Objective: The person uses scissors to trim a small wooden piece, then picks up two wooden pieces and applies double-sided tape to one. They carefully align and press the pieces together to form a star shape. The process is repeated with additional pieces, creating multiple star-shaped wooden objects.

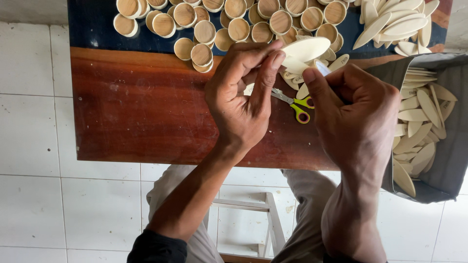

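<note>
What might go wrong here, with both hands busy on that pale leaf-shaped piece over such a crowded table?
The thin leaf-shaped piece is pinched only at its edge by the left hand and right hand, so it might bend, crack or slip. The small scissors lie right under the hands, where a wrist could catch them. The grey bag of pale pieces overhangs the table edge and might spill.
</note>
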